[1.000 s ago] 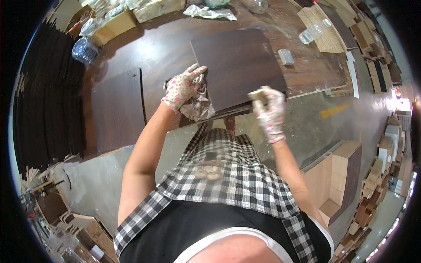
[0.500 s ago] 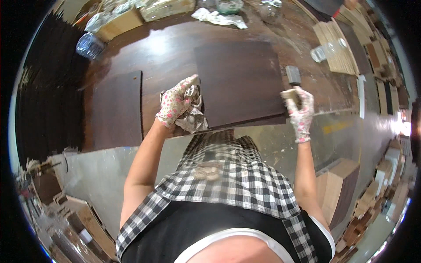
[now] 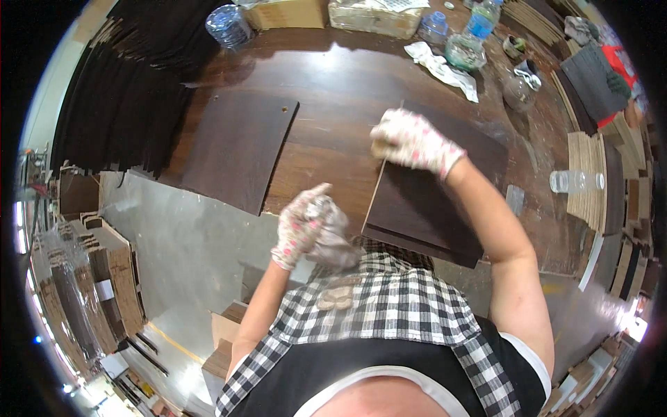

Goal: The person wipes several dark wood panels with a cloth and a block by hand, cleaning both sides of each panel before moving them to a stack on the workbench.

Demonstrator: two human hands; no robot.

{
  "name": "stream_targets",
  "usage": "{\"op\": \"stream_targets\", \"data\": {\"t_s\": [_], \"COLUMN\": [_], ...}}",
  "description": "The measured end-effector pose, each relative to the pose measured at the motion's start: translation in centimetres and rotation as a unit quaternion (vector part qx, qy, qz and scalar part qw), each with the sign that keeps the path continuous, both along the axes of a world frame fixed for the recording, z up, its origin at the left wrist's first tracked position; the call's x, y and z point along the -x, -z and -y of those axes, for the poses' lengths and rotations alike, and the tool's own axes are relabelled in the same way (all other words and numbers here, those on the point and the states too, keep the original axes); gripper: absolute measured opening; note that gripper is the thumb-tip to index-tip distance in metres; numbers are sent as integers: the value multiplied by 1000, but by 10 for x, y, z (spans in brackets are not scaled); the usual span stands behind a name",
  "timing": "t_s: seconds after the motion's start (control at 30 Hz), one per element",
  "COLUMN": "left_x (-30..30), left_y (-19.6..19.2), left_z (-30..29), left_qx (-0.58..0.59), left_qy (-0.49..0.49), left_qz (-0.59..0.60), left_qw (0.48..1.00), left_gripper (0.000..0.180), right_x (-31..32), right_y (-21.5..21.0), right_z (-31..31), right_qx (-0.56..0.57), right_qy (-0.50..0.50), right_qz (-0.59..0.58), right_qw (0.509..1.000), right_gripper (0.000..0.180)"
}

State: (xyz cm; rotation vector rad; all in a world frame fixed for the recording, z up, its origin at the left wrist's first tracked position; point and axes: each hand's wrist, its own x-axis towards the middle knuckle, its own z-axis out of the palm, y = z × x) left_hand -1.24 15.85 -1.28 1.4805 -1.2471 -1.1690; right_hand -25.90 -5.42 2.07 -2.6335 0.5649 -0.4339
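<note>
My left hand (image 3: 297,228) wears a pink-spotted white glove and grips a crumpled greyish rag (image 3: 332,240), blurred by motion, just off the table's front edge. The right hand (image 3: 417,141), gloved alike, is closed on a small tan pad (image 3: 380,148), mostly hidden by the fingers. It is at the left edge of a dark brown board (image 3: 424,201), near that board's far corner. Another dark edge shows under the board's near side. To its right lies a flat grey brush-like tool (image 3: 514,199). A second dark board (image 3: 233,149) with small corner holes lies to the left.
Tall stacks of dark panels (image 3: 125,90) flank the brown table (image 3: 326,118) on the left. Along the back stand a blue-tinted plastic jug (image 3: 229,26), boxes, bottles and a white cloth (image 3: 442,71). A clear bottle (image 3: 577,182) lies at right, beside stacked boards (image 3: 587,163).
My view has turned, shifting the table. My right hand has moved from the board's right side to its left edge with the pad. My left hand has drawn the rag back off the table.
</note>
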Motion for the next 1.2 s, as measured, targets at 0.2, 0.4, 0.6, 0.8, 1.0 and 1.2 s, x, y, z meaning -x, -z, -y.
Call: {"op": "stream_targets", "data": {"t_s": [0.2,0.4,0.6,0.8,1.0,1.2], "left_x": [56,61,62,63,62,88], "left_y": [-36,-52,-56,-51,-61,-43], "left_z": [31,29,35,32,43,106], "left_qx": [79,0,-16,-13,-3,21], "left_qy": [248,284,304,290,257,157], "left_qz": [349,351,373,383,300,181], "left_qw": [900,892,876,877,919,971], "left_gripper": [49,69,70,70,40,41], "right_x": [26,-3,65,84,226,295], "right_y": [-11,-34,-6,-20,-1,22], "right_z": [115,18,109,129,79,-36], "right_qx": [-163,-169,-54,-107,-39,-278], "right_qy": [178,-37,124,180,494,559], "right_qz": [-58,-76,-20,18,79,436], "right_qw": [969,982,991,978,865,649], "right_gripper": [20,29,24,34,47,58]}}
